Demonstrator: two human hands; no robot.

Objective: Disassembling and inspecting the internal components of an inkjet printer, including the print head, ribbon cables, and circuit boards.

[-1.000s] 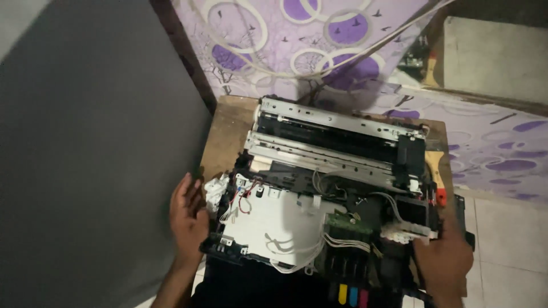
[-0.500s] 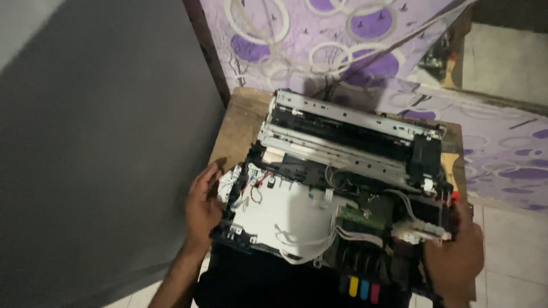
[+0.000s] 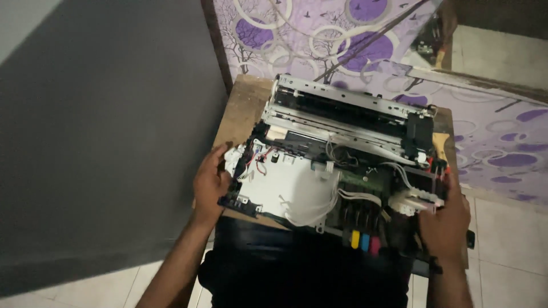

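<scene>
Left hand (image 3: 210,185) grips left edge of opened black-and-white printer chassis with exposed metal rails (image 3: 337,165), fingers curled on it. Right hand (image 3: 444,219) clasps right edge. Chassis sits on small wooden table (image 3: 242,108). Beyond: purple patterned cloth (image 3: 319,34).

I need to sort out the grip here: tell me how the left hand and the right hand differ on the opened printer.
The left hand grips the opened printer at its left edge, beside red wires; the right hand grips the right edge, by white tubing. The left hand sits higher in the picture. Both hands are bare and clasp the frame.
</scene>
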